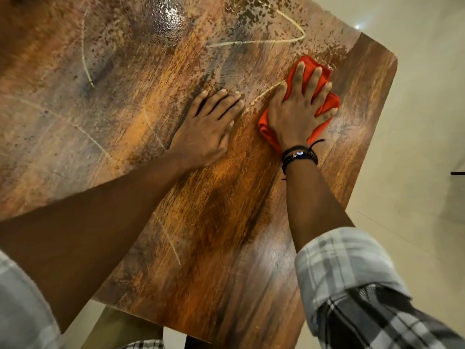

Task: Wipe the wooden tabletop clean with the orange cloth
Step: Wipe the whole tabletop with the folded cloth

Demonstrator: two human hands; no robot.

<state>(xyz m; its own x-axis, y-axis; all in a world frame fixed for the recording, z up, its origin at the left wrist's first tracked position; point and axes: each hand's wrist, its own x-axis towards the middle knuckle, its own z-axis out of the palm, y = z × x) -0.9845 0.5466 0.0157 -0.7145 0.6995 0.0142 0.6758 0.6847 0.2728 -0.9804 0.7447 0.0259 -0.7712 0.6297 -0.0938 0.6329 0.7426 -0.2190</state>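
A head-worn camera looks down on a wooden worktop (226, 222) set at an angle over a pale floor (415, 122). The orange cloth (266, 132) lies bunched near the far right corner of the worktop, directly under the right hand (299, 109), which presses it flat with fingers spread and fairly straight, not curled around it. The cloth's long axis runs roughly in line with that hand, from the wrist outward towards the corner. The left hand (206, 129) rests just beside it, palm down on bare wood, fingers straight, holding nothing. Dark bracelets (299, 156) circle the right wrist above a rolled plaid sleeve (352, 273). A cloudy, speckled film with pale curved streaks (100, 84) covers the wood to the left of the cloth and beyond it, while the near strip looks cleaner. The next stroke probably needs to sweep leftward.
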